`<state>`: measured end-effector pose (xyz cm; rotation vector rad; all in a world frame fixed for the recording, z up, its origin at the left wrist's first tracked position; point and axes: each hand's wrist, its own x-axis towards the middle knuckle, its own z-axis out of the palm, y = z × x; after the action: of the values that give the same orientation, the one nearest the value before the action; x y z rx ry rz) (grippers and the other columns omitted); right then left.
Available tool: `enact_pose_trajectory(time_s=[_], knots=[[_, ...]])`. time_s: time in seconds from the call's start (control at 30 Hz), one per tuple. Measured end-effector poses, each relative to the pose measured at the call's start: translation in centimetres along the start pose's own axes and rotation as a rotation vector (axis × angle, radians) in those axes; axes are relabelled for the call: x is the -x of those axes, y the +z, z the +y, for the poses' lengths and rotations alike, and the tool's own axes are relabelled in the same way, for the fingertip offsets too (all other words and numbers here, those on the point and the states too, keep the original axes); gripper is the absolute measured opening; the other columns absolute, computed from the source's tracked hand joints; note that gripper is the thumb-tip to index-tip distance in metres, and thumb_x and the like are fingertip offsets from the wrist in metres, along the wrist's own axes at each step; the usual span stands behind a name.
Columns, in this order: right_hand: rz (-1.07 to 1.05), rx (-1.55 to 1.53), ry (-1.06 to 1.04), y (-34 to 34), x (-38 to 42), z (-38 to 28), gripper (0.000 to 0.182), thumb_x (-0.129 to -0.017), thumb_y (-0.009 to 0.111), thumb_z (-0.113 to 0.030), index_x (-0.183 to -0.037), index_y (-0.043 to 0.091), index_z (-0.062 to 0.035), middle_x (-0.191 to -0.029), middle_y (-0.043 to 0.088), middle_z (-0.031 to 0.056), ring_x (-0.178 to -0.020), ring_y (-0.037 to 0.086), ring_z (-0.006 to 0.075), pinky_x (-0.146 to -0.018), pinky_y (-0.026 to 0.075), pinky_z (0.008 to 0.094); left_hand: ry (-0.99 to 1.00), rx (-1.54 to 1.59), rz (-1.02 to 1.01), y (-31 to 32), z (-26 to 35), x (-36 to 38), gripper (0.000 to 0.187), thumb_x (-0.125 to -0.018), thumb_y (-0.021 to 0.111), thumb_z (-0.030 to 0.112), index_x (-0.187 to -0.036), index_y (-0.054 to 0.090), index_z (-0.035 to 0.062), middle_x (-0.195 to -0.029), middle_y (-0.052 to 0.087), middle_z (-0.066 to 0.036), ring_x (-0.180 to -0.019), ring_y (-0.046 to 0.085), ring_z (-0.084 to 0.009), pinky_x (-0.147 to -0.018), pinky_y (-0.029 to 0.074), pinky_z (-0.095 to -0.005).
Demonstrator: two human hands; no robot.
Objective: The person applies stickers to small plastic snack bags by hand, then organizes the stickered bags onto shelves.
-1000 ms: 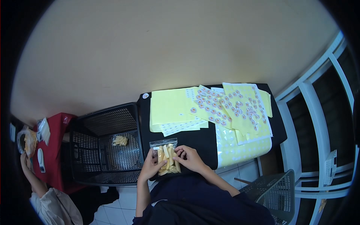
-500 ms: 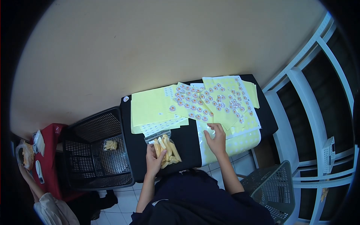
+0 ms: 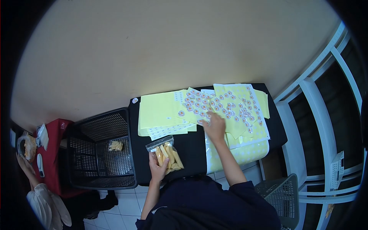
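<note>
My left hand grips a clear zip bag of pale yellow sticks by its left side, thumb across the front, close over the black-covered table's near edge. The bag's zip top points away from me. My right hand reaches over the yellow sticker sheets, thumb and forefinger apart, fingertips right at the lower stickers of one sheet. Round stickers with an orange centre dot those sheets. Left of them lies a stack of plain yellow sheets, with small blue-printed labels showing below.
A black crate stands left of the table with another filled bag inside. Further left, a person's hand touches a bag on a red-covered table. A green-grey basket and white shelf frame are at right.
My right hand has moved left and away from me, onto the stickers. My left hand keeps the bag in nearly the same place. The view has shifted slightly.
</note>
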<state>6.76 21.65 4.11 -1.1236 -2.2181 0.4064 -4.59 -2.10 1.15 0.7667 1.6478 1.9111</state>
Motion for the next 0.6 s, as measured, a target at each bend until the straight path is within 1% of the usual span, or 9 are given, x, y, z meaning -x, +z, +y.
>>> enact_pose_trajectory(time_s=[0.07, 0.13, 0.2, 0.27, 0.3, 0.37, 0.43, 0.5, 0.6], knots=[[0.054, 0.073, 0.012, -0.1, -0.9, 1.6, 0.03, -0.065, 0.065, -0.02, -0.091, 0.06, -0.0073, -0.085, 0.058, 0.0092, -0.079, 0.055, 0.0256, -0.072, 0.038, 0.0386, -0.007, 0.01, -0.023, -0.1, -0.1, -0.1, 0.051, -0.074, 0.06, 0.001, -0.117, 0.032, 0.0001, -0.111, 0.048, -0.013, -0.103, 0.048, -0.0187, -0.088, 0.038, -0.0305], [0.151, 0.25, 0.0, -0.2, -1.5, 2.6, 0.028, -0.063, 0.066, -0.018, -0.09, 0.061, -0.0093, -0.079, 0.055, 0.0064, -0.078, 0.053, 0.0231, -0.073, 0.036, 0.0369, 0.007, 0.028, 0.003, -0.2, -0.7, -0.3, 0.052, -0.074, 0.06, 0.002, -0.118, 0.032, 0.0002, -0.112, 0.047, -0.013, -0.103, 0.048, -0.0183, -0.089, 0.038, -0.0302], [0.127, 0.262, -0.002, 0.0, -1.7, 3.2, 0.025, -0.064, 0.065, -0.016, -0.088, 0.062, -0.0085, -0.081, 0.055, 0.0067, -0.079, 0.053, 0.0234, -0.072, 0.036, 0.0362, 0.021, 0.048, 0.024, -0.7, -1.3, -0.6, 0.052, -0.075, 0.06, 0.002, -0.118, 0.031, 0.0004, -0.112, 0.047, -0.012, -0.103, 0.048, -0.018, -0.089, 0.038, -0.0299], [0.104, 0.277, -0.001, 0.2, -1.7, 3.7, 0.022, -0.064, 0.064, -0.015, -0.085, 0.062, -0.0077, -0.083, 0.055, 0.007, -0.079, 0.052, 0.0236, -0.071, 0.036, 0.0355, -0.1, 0.231, 0.046, -1.6, -1.7, -1.0, 0.05, -0.077, 0.057, 0.006, -0.12, 0.031, 0.0009, -0.113, 0.046, -0.012, -0.103, 0.048, -0.0177, -0.089, 0.038, -0.0296], [0.105, 0.293, 0.001, 0.3, -1.6, 3.9, 0.018, -0.064, 0.064, -0.015, -0.081, 0.062, -0.0078, -0.082, 0.055, 0.0066, -0.079, 0.052, 0.0234, -0.07, 0.036, 0.0353, -0.101, 0.231, 0.045, -1.7, -1.4, -1.3, 0.05, -0.077, 0.057, 0.006, -0.12, 0.031, 0.0009, -0.113, 0.046, -0.012, -0.103, 0.048, -0.0177, -0.089, 0.038, -0.0296], [0.107, 0.309, 0.004, 0.6, -1.2, 4.1, 0.014, -0.064, 0.063, -0.014, -0.077, 0.062, -0.0079, -0.08, 0.055, 0.0062, -0.079, 0.052, 0.0231, -0.069, 0.035, 0.0351, -0.189, 0.427, 0.111, -1.9, -0.7, -1.8, 0.047, -0.08, 0.052, 0.009, -0.121, 0.031, 0.0016, -0.112, 0.046, -0.012, -0.101, 0.049, -0.0177, -0.089, 0.039, -0.0297], [0.231, 0.315, -0.04, 0.5, -0.7, 3.9, 0.009, -0.065, 0.063, -0.013, -0.072, 0.061, -0.008, -0.077, 0.055, 0.0054, -0.079, 0.051, 0.0226, -0.067, 0.035, 0.0351, -0.211, 0.467, 0.107, -2.0, -0.7, -2.0, 0.044, -0.082, 0.048, 0.009, -0.121, 0.031, 0.0016, -0.112, 0.046, -0.012, -0.102, 0.05, -0.0186, -0.089, 0.04, -0.0304], [0.215, 0.299, -0.016, 0.3, -0.7, 3.4, 0.008, -0.065, 0.063, -0.012, -0.073, 0.061, -0.0093, -0.079, 0.056, 0.005, -0.08, 0.052, 0.0211, -0.071, 0.033, 0.0339, -0.23, 0.484, 0.062, -2.1, -0.4, -2.1, 0.044, -0.081, 0.048, 0.009, -0.121, 0.03, 0.0018, -0.113, 0.046, -0.012, -0.102, 0.05, -0.0187, -0.088, 0.041, -0.0305], [0.193, 0.187, -0.098, 0.8, -1.7, 2.5, 0.01, -0.067, 0.061, -0.009, -0.076, 0.061, -0.0069, -0.079, 0.055, 0.0061, -0.077, 0.052, 0.0227, -0.065, 0.036, 0.036, -0.249, 0.48, 0.027, -2.4, -0.9, -2.3, 0.045, -0.081, 0.048, 0.008, -0.121, 0.03, 0.0019, -0.114, 0.045, -0.013, -0.104, 0.049, -0.0193, -0.089, 0.04, -0.0312]])
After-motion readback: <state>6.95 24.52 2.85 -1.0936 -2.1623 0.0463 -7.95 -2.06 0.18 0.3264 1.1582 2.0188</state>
